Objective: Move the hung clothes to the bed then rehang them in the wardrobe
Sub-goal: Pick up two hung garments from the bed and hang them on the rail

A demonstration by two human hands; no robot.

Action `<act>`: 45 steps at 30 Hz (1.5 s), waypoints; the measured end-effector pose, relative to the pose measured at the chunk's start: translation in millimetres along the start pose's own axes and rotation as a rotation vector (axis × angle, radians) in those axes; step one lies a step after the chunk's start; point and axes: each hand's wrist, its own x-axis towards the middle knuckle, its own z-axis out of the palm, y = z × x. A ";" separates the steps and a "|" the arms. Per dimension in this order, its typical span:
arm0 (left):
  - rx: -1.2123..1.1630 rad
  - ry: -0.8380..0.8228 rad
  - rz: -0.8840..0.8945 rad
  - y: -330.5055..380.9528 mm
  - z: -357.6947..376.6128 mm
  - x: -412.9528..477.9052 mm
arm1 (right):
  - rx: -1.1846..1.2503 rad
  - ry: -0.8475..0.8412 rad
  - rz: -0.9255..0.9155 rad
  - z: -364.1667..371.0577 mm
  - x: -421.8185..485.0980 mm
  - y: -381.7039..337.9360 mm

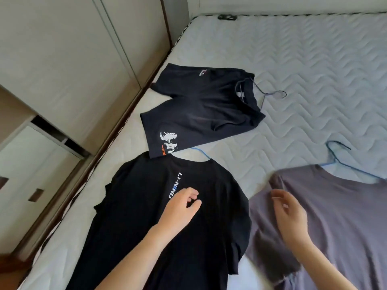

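Pale quilted bedding covered the bed (pixel 314 70), which filled the right and centre of the frame, with the closed wardrobe doors (pixel 62 59) running down the upper left. Three garments lay flat on the bed, each with a wire hanger through its neck. A navy top (pixel 205 105) lay at centre, its dark hanger hook (pixel 272 94) sticking out to the right. A black T-shirt (pixel 146 227) lay at lower centre, and a grey T-shirt (pixel 345 216) at lower right had a blue hanger (pixel 339 155) above its collar.

The left hand (pixel 184 203) hovered over the black T-shirt's chest with its fingers loosely curled, gripping nothing that could be seen. The right hand (pixel 289 212), blurred, hung over the near sleeve of the grey T-shirt with its fingers relaxed and empty.

With the clothes laid out, the move to the bed looked finished and the rehanging not yet begun. The next move would call for taking one garment by its hanger hook rather than by the cloth, so that it lifted without sliding off. It could then be carried left to the wardrobe, whose doors would first need opening.
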 end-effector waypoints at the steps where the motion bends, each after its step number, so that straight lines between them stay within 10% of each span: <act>1: 0.056 0.016 0.033 -3.3 5.1 27.6 | -0.055 0.046 -0.048 10.3 18.6 10.4; 15: -0.084 0.423 -0.210 6.6 38.3 245.4 | -0.535 0.221 -0.260 61.2 94.3 95.0; 31: -0.613 0.320 -0.428 -7.8 92.7 131.1 | -0.479 0.156 -0.243 42.0 96.8 81.9; 39: -0.499 0.410 -0.308 -26.8 98.7 140.6 | -0.229 0.489 0.299 -41.2 197.5 94.3; 45: -0.424 0.462 -0.283 -29.3 102.8 143.5 | -0.160 0.310 0.582 -75.3 248.6 81.1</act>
